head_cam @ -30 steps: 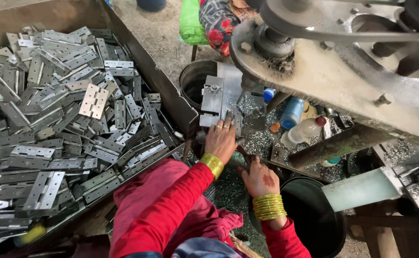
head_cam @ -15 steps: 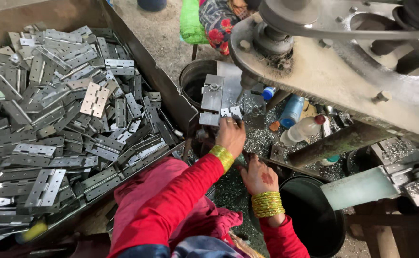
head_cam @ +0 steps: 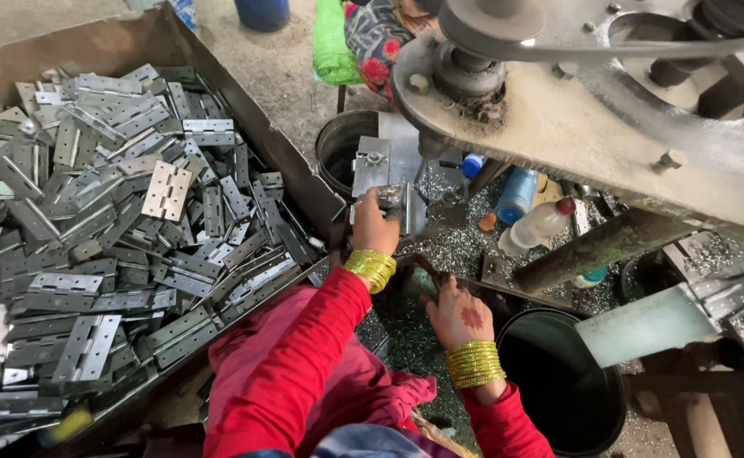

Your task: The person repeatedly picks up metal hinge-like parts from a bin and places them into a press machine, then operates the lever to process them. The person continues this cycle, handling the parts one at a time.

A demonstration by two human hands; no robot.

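Nearest the camera, the right hand point(head_cam: 459, 314) lay knuckles-up over the shavings-strewn desk point(head_cam: 461, 246), beside a black bucket point(head_cam: 559, 382). Its fingers curled toward something dark in front of it, but whether that grip was closed on anything I could not tell.

Further out, the left hand point(head_cam: 374, 225) had its grip closed on a small steel hinge point(head_cam: 397, 197), pinching it by its near end. The hinge sat at the foot of the upright fixture plate point(head_cam: 372, 165), just in front of a dark round tub point(head_cam: 338, 148).

The step in hand looked like seating one hinge at the fixture under the big belt-driven machine point(head_cam: 576, 127). The piece appeared to be against the plate but not released. Any next move would call for squaring it to the plate and getting the fingertips clear of the tooling (they were very close to it).

As far as the fingers let me see, the hinge lay roughly flat. Its long axis ran across the view, with the free end pointing right toward the machine's post.

Off to the left, the big tray point(head_cam: 245, 127) held a heap of like hinges. Two plastic bottles point(head_cam: 537, 225) lay beyond the fixture.
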